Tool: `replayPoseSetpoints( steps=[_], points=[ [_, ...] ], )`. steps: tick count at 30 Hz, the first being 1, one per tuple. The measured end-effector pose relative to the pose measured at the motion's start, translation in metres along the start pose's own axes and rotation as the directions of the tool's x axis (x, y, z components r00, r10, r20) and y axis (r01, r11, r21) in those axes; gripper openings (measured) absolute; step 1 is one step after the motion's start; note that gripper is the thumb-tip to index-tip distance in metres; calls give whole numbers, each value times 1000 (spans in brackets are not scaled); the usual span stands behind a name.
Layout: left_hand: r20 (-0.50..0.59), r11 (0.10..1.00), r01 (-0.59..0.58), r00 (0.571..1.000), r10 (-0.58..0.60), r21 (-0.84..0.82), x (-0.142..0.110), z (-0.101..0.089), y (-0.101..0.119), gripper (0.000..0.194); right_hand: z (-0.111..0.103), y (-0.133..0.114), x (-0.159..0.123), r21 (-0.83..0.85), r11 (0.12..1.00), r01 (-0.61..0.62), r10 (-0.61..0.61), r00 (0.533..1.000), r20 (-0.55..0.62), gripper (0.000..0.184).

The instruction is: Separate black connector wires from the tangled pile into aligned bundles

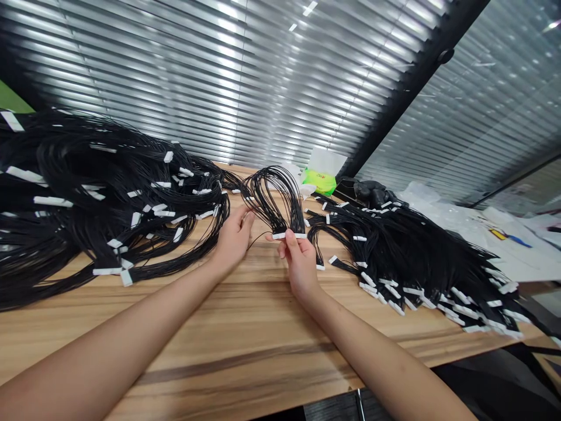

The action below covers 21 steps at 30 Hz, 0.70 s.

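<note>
My right hand [300,260] pinches white plug connectors [279,236] at the end of a wire harness [280,181], thumb on top. From these connectors the thin black wires rise in an upright loop, bend over and come down on the left. There my left hand [234,237] is closed at the side of the loop, thumb against the fingers, on black wire. A single loose strand runs between both hands. The left fingertips are partly hidden, so how many wires they grip does not show.
Piles of similar black harnesses with white connectors lie left [65,169] and right [407,257] on the wooden table [245,339]. Behind stand a bright green packet [319,182] and window blinds [197,76]. Cutters [508,237] rest far right on white sheeting.
</note>
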<state>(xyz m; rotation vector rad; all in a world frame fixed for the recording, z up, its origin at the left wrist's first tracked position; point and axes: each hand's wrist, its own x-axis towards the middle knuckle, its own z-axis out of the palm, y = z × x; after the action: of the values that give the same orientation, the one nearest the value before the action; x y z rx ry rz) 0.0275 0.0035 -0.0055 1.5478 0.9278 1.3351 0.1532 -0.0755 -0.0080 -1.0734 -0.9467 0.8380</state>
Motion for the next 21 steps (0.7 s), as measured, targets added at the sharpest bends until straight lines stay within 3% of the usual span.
replayPoseSetpoints(
  steps=[3, 6, 10, 17, 21],
  points=[
    [-2, 962, -210, 977, 214, 177, -4, -3, 6, 20, 2, -3, -1, -31, 1000, 5, -4, 1000, 24, 45],
    [-2, 937, -283, 957, 289, 205, -7, -5, 11, 25, 4, -6, -3, -36, 999, 4, -2, 999, 52, 43],
    [-12, 940, -285, 956, 292, 187, -7, -5, 12, 29, 4, -6, -4, -46, 999, 0, 3, 998, 57, 42],
    [162, 900, -328, 943, 292, 286, -9, -5, 8, 28, 4, -6, -4, -75, 997, 12, -8, 999, 51, 43],
    [103, 921, -283, 959, 265, 268, -10, -4, 10, 26, 4, -7, -4, -64, 998, 19, -17, 1000, 24, 41]
  ],
)
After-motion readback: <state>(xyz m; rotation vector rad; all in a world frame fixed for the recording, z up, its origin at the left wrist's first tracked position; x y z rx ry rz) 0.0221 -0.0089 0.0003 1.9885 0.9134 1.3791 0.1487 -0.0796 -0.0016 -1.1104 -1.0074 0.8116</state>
